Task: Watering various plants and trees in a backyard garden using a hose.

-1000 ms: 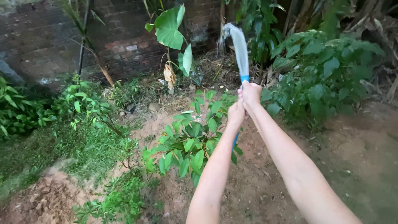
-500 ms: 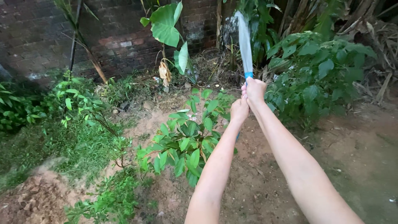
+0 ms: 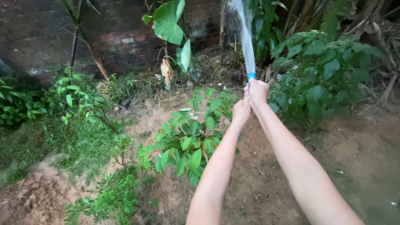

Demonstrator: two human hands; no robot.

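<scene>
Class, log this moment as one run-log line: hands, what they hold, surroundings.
left hand: grips blue hose | right hand: grips hose near tip | water jet: sprays upward toward brick wall | leafy shrub: below arms

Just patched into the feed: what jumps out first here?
Both bare arms stretch out at centre, the right hand and left hand gripping a blue hose. A white jet of water shoots toward the brick wall. A leafy shrub stands beneath the left arm on bare soil.
</scene>
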